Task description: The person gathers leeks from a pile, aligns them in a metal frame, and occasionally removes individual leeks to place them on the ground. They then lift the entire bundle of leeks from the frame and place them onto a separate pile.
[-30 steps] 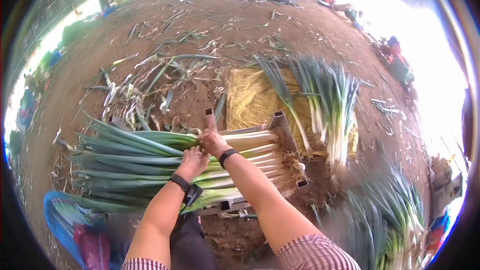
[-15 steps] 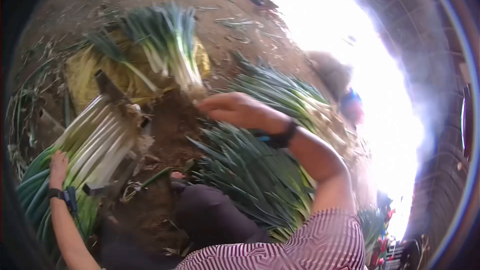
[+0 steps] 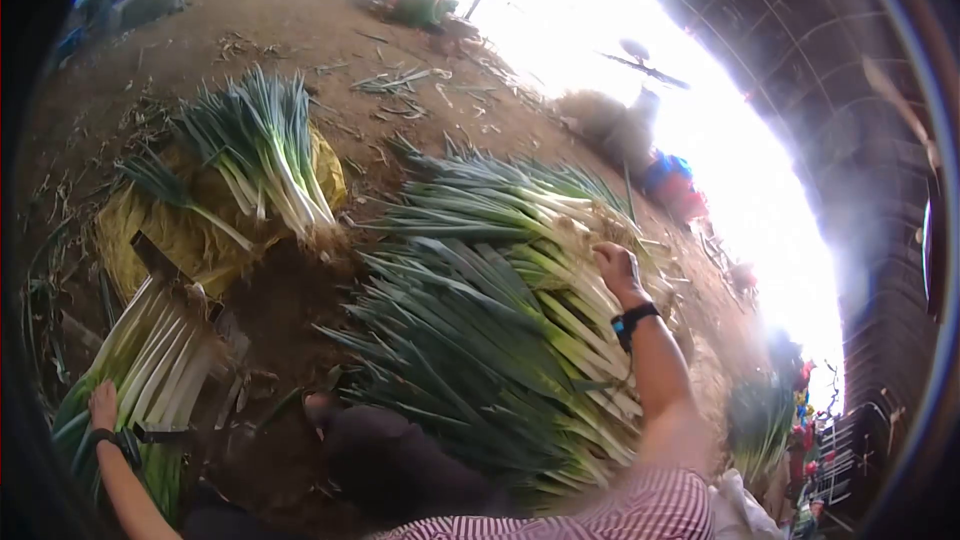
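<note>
My left hand lies with its fingers stretched over a thick bundle of leeks in a low metal holder at the left. The white ends of that bundle point up and right. My right hand, fingers curled together, is over the root ends of a large heap of leeks on the right. Whatever its fingers hold is too small to make out. Beyond the holder, another bunch of leeks leans on a yellow sack, with a single leek beside it.
My bent leg is between holder and heap. Leaf scraps litter the dirt floor. More leeks stand at the lower right, near a white bag. A blue and red shape is blurred by glare.
My right hand has moved right, from near the roots of the bunch by the yellow sack to the root ends of the heap. My left hand stays on its bundle; the view has shifted.
</note>
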### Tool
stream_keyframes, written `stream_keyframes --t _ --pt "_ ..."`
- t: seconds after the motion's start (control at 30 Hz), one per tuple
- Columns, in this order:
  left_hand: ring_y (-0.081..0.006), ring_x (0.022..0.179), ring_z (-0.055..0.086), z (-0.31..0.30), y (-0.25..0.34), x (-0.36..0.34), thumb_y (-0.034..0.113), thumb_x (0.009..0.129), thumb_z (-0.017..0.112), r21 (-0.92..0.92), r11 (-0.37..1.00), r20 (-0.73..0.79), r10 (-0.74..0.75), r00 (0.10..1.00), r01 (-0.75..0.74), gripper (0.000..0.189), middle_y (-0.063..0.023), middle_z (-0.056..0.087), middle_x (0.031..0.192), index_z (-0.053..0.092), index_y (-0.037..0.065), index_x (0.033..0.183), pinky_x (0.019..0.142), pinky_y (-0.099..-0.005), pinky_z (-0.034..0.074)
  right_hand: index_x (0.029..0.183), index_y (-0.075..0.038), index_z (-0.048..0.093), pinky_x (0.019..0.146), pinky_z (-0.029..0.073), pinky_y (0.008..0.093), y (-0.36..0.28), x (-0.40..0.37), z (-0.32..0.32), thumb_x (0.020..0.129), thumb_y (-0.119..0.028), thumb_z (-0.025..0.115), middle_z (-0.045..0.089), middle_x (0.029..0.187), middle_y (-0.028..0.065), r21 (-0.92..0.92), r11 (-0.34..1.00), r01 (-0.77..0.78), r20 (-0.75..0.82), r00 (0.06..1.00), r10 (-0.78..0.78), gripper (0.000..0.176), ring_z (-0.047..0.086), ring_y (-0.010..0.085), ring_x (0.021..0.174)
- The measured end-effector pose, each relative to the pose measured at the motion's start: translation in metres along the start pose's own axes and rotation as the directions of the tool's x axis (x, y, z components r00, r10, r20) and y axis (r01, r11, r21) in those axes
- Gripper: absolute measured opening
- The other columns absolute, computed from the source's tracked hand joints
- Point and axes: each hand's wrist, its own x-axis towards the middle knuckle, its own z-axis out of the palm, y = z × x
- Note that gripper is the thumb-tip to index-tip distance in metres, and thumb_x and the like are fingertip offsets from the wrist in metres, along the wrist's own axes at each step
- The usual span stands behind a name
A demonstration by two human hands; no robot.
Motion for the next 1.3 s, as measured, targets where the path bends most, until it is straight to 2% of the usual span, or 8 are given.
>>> stream_keyframes --t 0.2,0.5,0.63,0.8,0.9,0.93,1.27,1.3 --pt "-0.0357 0.118 0.047 0.016 -0.025 0.004 0.031 0.096 0.041 -0.079 0.996 -0.01 -0.031 0.999 0.031 0.04 -0.0164 0.055 0.126 0.058 0.005 0.121 0.1 -0.0463 0.035 0.114 -0.006 0.065 0.096 0.045 0.0404 0.005 0.052 0.019 0.087 -0.024 0.053 0.062 0.12 0.0168 -0.6 0.686 -0.411 0.244 0.723 0.646 0.035 0.057 0.0292 0.116" --pt "-0.0349 0.118 0.049 0.011 -0.016 -0.004 0.03 0.095 0.042 -0.068 0.998 -0.099 -0.006 0.995 -0.001 0.042 -0.0162 0.056 0.127 0.057 0.004 0.124 0.102 -0.0448 0.034 0.094 -0.003 0.062 0.069 0.056 0.0406 -0.003 -0.001 0.018 0.087 -0.009 0.049 0.067 0.087 0.0187 -0.722 0.692 -0.013 0.209 0.949 0.237 0.016 0.068 0.032 0.081" --pt "-0.0345 0.118 0.049 -0.007 0.009 -0.016 0.03 0.094 0.042 -0.06 0.997 -0.056 -0.061 0.997 0.057 0.042 -0.0155 0.055 0.129 0.057 0.005 0.124 0.102 -0.0443 0.034 0.099 -0.005 0.057 0.065 0.056 0.0372 -0.044 -0.043 -0.014 0.09 -0.013 0.049 0.066 0.09 0.0135 -0.777 0.605 0.177 0.363 0.91 0.2 0.014 0.069 0.0281 0.082" --pt "-0.0325 0.121 0.047 -0.002 0.005 -0.012 0.031 0.094 0.041 -0.087 0.994 -0.046 -0.063 0.997 0.059 0.042 -0.0131 0.055 0.13 0.056 0.006 0.126 0.104 -0.045 0.032 0.1 0.0 0.05 0.07 0.056 0.0408 -0.107 -0.153 -0.042 0.088 -0.01 0.052 0.064 0.083 0.0162 -0.67 0.74 0.062 0.335 0.915 0.227 0.016 0.067 0.0301 0.078" --pt "-0.0317 0.122 0.046 0.007 -0.003 -0.004 0.032 0.095 0.039 -0.105 0.994 -0.065 -0.041 0.997 0.034 0.044 -0.0123 0.054 0.131 0.055 0.007 0.127 0.104 -0.0454 0.03 0.105 -0.001 0.039 0.066 0.045 0.0543 -0.103 -0.239 -0.03 0.091 -0.019 0.051 0.059 0.079 0.028 -0.132 0.967 -0.218 0.439 0.862 0.255 0.026 0.058 0.048 0.077" --pt "-0.0318 0.122 0.046 0.006 -0.003 -0.005 0.033 0.095 0.039 -0.095 0.995 -0.062 -0.036 0.997 0.03 0.044 -0.0124 0.054 0.131 0.055 0.008 0.127 0.104 -0.0453 0.03 0.11 -0.001 0.036 0.066 0.045 0.0537 -0.075 -0.28 0.0 0.09 -0.019 0.053 0.058 0.081 0.03 -0.047 0.995 -0.092 0.352 0.93 0.103 0.031 0.058 0.0478 0.075" --pt "-0.0376 0.118 0.048 -0.002 0.007 -0.012 0.036 0.095 0.037 -0.045 0.999 -0.096 0.011 0.995 -0.015 0.045 -0.0159 0.056 0.127 0.054 0.011 0.129 0.1 -0.0498 0.033 0.109 0.001 0.04 0.07 0.048 0.0444 -0.081 -0.371 0.06 0.082 -0.021 0.056 0.059 0.089 0.0253 -0.081 0.705 -0.705 0.883 0.277 0.378 0.038 0.061 0.0389 0.078" --pt "-0.0375 0.118 0.048 -0.004 0.008 -0.013 0.036 0.096 0.037 -0.03 1.0 -0.093 0.006 0.996 -0.009 0.045 -0.0159 0.056 0.127 0.054 0.011 0.129 0.1 -0.0499 0.033 0.109 0.003 0.043 0.077 0.047 0.0452 -0.066 -0.38 0.077 0.081 -0.021 0.055 0.058 0.095 0.0265 -0.101 0.793 -0.601 0.847 0.367 0.385 0.038 0.059 0.0404 0.088"
